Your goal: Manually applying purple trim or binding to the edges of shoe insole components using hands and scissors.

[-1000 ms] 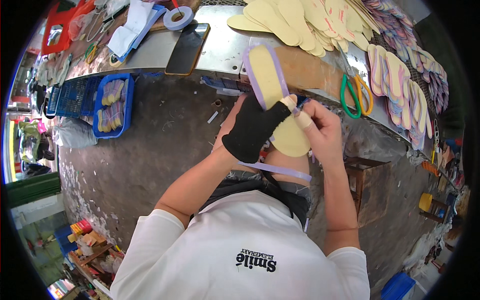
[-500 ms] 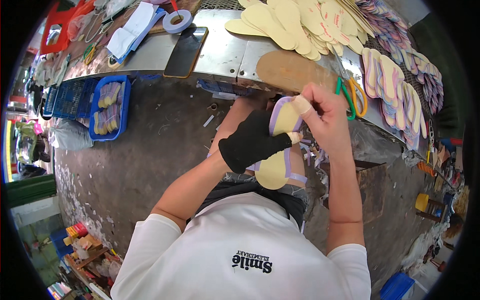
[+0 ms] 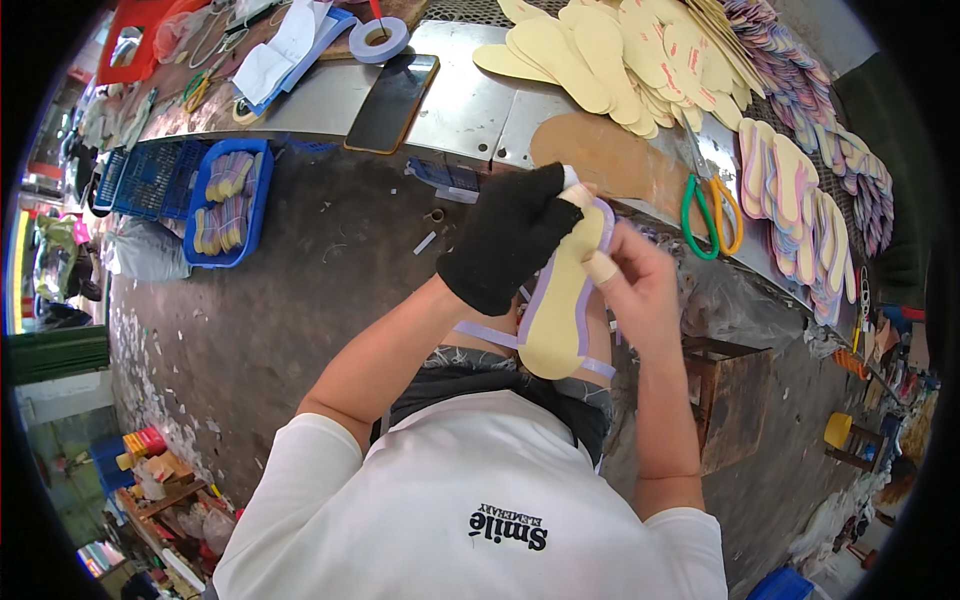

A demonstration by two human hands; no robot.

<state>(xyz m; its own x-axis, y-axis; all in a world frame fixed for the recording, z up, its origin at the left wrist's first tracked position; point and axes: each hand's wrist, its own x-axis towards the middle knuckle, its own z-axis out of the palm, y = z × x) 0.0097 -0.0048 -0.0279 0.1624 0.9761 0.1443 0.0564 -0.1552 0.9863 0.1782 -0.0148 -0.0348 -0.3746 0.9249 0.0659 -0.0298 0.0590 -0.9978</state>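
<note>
A cream insole [image 3: 556,318] with a light purple strip along its edges is upright over my lap. Loose ends of the purple strip [image 3: 487,334] stick out on both sides near its lower end. My left hand [image 3: 512,238], in a black glove with bare fingertips, grips the insole's upper end, its taped thumb lying across the top. On the right edge, just below that end, my right hand [image 3: 640,285] pinches the insole and strip between a taped thumb and curled fingers. Some fingertips are hidden behind the insole.
On the metal-topped bench lie a phone [image 3: 392,105], a purple tape roll [image 3: 379,39], a brown insole-shaped board [image 3: 600,155] and green-and-orange-handled scissors [image 3: 712,212]. Cream insoles [image 3: 570,55] and edged insoles [image 3: 780,190] are piled there. A blue basket [image 3: 258,205] of bundles stands at left.
My left hand has moved up to the insole's upper end. My right hand has come down along the right edge, and the insole now tilts with its top to the right.
</note>
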